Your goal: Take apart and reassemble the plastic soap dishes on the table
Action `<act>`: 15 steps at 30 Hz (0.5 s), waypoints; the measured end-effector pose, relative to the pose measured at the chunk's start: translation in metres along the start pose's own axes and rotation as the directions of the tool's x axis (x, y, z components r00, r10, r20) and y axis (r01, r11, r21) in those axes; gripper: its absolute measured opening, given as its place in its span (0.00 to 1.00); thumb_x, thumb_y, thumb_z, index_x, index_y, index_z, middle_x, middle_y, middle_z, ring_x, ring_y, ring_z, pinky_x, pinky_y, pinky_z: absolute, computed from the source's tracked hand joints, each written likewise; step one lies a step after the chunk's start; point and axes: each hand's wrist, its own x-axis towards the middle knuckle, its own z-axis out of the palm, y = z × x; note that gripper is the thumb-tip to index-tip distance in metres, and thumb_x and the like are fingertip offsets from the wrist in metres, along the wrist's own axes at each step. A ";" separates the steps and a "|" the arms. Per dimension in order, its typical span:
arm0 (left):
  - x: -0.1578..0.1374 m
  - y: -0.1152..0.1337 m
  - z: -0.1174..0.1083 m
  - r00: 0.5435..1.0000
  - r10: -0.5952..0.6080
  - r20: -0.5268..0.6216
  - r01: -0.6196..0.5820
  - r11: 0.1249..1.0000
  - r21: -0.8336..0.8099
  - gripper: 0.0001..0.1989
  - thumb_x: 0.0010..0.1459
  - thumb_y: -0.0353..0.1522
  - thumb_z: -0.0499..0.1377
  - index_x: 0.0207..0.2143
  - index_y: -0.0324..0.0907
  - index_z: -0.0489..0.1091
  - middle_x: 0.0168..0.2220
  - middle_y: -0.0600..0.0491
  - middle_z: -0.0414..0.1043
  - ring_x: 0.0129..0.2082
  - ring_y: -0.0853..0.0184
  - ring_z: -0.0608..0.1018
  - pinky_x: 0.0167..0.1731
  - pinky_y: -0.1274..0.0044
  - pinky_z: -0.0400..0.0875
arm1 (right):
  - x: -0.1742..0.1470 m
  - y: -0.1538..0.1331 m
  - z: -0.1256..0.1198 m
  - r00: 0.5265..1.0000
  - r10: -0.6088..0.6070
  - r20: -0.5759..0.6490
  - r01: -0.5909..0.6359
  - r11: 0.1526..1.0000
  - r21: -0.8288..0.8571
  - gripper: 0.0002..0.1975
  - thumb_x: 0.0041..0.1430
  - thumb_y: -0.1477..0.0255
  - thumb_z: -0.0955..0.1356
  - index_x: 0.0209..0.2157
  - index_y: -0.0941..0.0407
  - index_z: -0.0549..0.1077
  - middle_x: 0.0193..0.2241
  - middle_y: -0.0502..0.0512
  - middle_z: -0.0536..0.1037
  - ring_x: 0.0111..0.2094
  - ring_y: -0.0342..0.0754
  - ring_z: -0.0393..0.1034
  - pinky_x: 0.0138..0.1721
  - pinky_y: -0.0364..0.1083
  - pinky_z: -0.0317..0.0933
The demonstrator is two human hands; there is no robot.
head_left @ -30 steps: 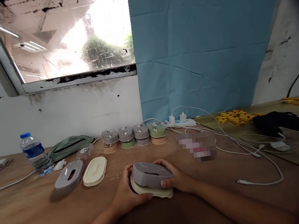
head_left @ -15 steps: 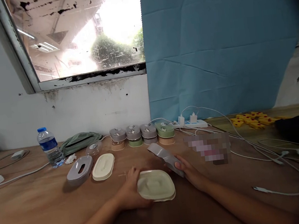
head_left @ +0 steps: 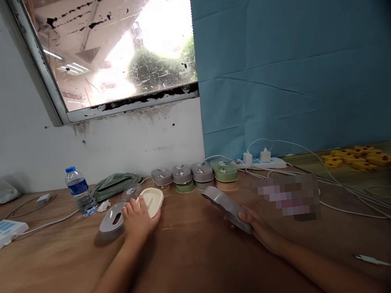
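My left hand [head_left: 138, 219] grips a cream oval plastic lid [head_left: 154, 200] at its near left edge, fingers over the top. I cannot tell whether a second cream lid lies underneath. Beside that hand, on the left, a grey oval shell with a slot [head_left: 109, 220] rests on the table, partly covered by the fingers. My right hand [head_left: 257, 226] is closed around the lower end of another grey plastic shell [head_left: 225, 206], tilted and raised above the table. A small clear-topped round piece [head_left: 130, 193] sits behind the left hand.
Several two-tone oval boxes [head_left: 203, 174] with clear tops line the wall. A water bottle [head_left: 80, 192] and a green pouch [head_left: 115, 186] stand back left. White cables [head_left: 331, 190], a power strip [head_left: 266, 162] and yellow pieces [head_left: 355, 159] lie at right.
My left hand has carried the cream lid from the front middle to the back left, where another cream lid lay. My right hand still holds the grey shell. The view has turned slightly left.
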 end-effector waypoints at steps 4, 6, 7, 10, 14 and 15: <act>0.006 -0.010 0.014 0.997 -0.044 0.067 0.035 0.991 0.129 0.35 0.49 0.49 0.46 0.48 0.27 0.62 0.39 0.33 0.65 0.40 0.47 0.65 0.40 0.65 0.52 | -0.001 -0.002 0.001 1.000 0.015 -0.004 -0.014 0.999 0.040 0.27 0.43 0.50 0.65 0.39 0.55 0.67 0.39 0.59 0.73 0.44 0.57 0.66 0.42 0.54 0.61; 0.004 -0.011 0.019 0.994 -0.037 0.099 0.024 0.991 0.134 0.35 0.49 0.49 0.46 0.45 0.27 0.64 0.38 0.33 0.66 0.40 0.47 0.66 0.40 0.66 0.52 | -0.001 -0.002 0.002 1.000 0.016 -0.008 -0.015 0.999 0.040 0.27 0.43 0.50 0.65 0.38 0.55 0.67 0.39 0.58 0.73 0.44 0.57 0.66 0.42 0.55 0.61; 0.003 -0.011 0.020 0.993 -0.035 0.113 0.020 0.991 0.130 0.35 0.49 0.50 0.45 0.45 0.27 0.65 0.38 0.32 0.66 0.40 0.47 0.66 0.40 0.66 0.52 | -0.002 -0.002 0.002 1.000 0.016 -0.008 -0.016 0.999 0.038 0.26 0.43 0.50 0.65 0.38 0.55 0.67 0.39 0.59 0.73 0.44 0.58 0.66 0.42 0.55 0.60; 0.001 -0.011 0.024 0.989 -0.038 0.145 0.020 0.992 0.126 0.36 0.49 0.51 0.44 0.44 0.27 0.65 0.38 0.31 0.67 0.41 0.47 0.66 0.40 0.66 0.52 | -0.002 -0.003 0.002 1.000 0.017 -0.011 -0.017 0.999 0.035 0.27 0.44 0.49 0.65 0.38 0.56 0.67 0.39 0.59 0.73 0.44 0.58 0.66 0.42 0.55 0.60; 0.002 -0.015 0.030 0.988 -0.044 0.148 0.026 0.992 0.121 0.37 0.49 0.52 0.43 0.42 0.26 0.66 0.37 0.31 0.67 0.41 0.47 0.66 0.41 0.65 0.53 | -0.002 -0.004 0.002 1.000 0.013 -0.006 -0.013 1.000 0.020 0.27 0.44 0.49 0.65 0.38 0.56 0.66 0.39 0.59 0.73 0.43 0.57 0.66 0.41 0.54 0.61; 0.002 -0.016 0.030 0.989 -0.045 0.143 0.029 0.993 0.112 0.38 0.49 0.53 0.43 0.42 0.25 0.66 0.37 0.30 0.67 0.41 0.46 0.66 0.41 0.65 0.53 | -0.002 -0.003 0.002 1.000 0.012 -0.002 -0.012 1.000 0.016 0.28 0.44 0.49 0.64 0.38 0.56 0.66 0.39 0.59 0.73 0.43 0.57 0.66 0.41 0.53 0.61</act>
